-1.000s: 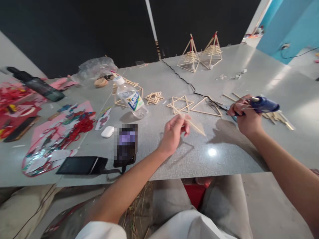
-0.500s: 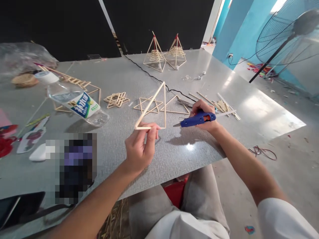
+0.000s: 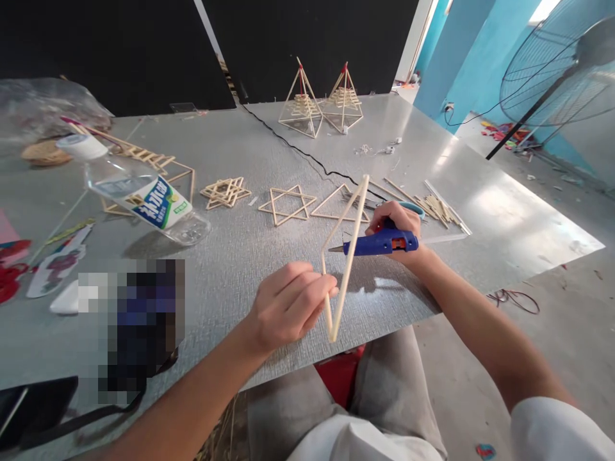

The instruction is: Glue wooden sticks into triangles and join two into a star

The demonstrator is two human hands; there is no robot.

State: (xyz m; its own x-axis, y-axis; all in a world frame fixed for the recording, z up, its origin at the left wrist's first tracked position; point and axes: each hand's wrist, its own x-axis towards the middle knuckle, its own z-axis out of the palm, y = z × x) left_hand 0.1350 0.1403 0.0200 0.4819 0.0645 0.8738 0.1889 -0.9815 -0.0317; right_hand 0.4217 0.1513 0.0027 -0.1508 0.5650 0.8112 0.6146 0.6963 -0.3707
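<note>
Left hand in closed pinch grip; right hand fisted, farther forward.

Grey table, stick stars, bottle

Since 1.0 s ago: left hand has lifted the stick triangle off the table, where it lay low and nearly flat. At 0.5 s ago it stood on its short side, apex up. Now it is turned over, with its narrow corner down and its long sides slanting up to the right. The hand has dropped nearer the body and pinches the left side.

Right hand has brought the glue gun in from the far right. The nozzle now crosses the triangle's right side, where 0.5 s ago it was short of it.
</note>
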